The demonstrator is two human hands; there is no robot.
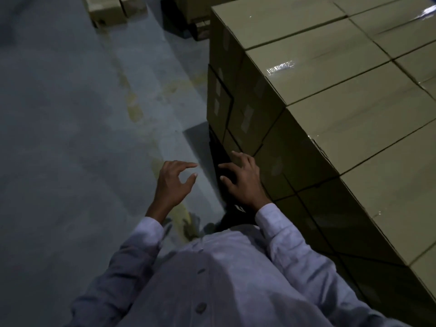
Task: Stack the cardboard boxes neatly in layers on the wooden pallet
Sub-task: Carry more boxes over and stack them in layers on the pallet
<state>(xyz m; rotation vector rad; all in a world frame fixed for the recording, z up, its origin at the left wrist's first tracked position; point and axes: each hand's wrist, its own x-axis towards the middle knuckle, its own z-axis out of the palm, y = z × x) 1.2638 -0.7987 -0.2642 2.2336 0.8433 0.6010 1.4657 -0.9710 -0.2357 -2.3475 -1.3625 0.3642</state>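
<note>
- At the near lower corner of the stack of cardboard boxes (354,114), the fingers (236,157) of my right hand (243,182) are spread and relaxed, gripping nothing. They lie over the dark foot of the stack, and I cannot tell whether they touch it.
- Left of the stack, over bare floor (70,138), my left hand (173,185) hangs with its fingers (188,165) loosely curved. Thumb and forefinger are apart, and nothing is held.
- Both wrists come out of the two pale cuffs of my shirt (224,279), and two buttons show down its front.
- Along the stack's near top edge I count five box tops in a row, the nearest cut off by the frame. A second row lies behind them, touching edge to edge.
- Down the stack's side I make out at least three layers with offset seams. The base is in shadow, so I cannot see the pallet.
- A worn yellow line (134,109) runs along the floor just left of the stack.
- Well beyond the stack's far end sit two loose boxes (111,8) on the floor, with another dark pile near them that is too dim to count.
</note>
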